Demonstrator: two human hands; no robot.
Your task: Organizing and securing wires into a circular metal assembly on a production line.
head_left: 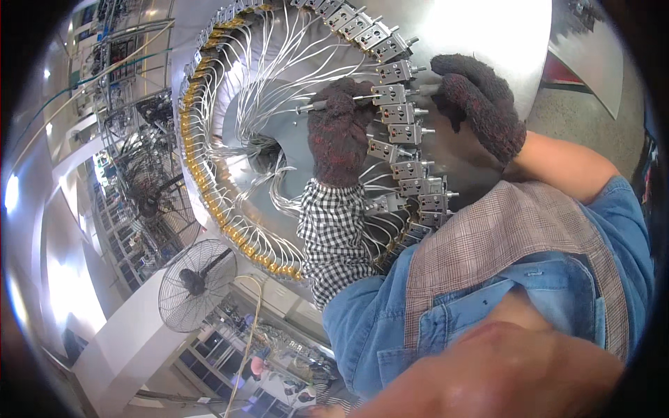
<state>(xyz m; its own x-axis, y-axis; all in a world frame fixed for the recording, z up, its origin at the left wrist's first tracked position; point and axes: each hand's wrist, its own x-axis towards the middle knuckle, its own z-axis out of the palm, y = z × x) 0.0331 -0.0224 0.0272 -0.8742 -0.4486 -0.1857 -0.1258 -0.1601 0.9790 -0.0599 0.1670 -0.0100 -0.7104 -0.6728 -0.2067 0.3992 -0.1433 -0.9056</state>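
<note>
A large round metal machine (488, 28) carries a ring of small grey valve blocks (408, 150), brass fittings (209, 195) and thin silver tubes (272, 63). My left hand (339, 129), in a dark knit glove and checked sleeve cover, reaches inside the ring and grips a slim metal tool (310, 106) that points left. My right hand (477, 104), gloved the same way, is on the outer side of the ring with its fingers curled at a valve block (396, 71). Whether it grips anything is hidden.
A standing fan (195, 284) is at the lower left. Racks and cluttered workshop equipment (139, 160) line the left side. A grey floor and a metal panel (592, 63) show at the upper right. My denim shirt and apron (502, 279) fill the lower right.
</note>
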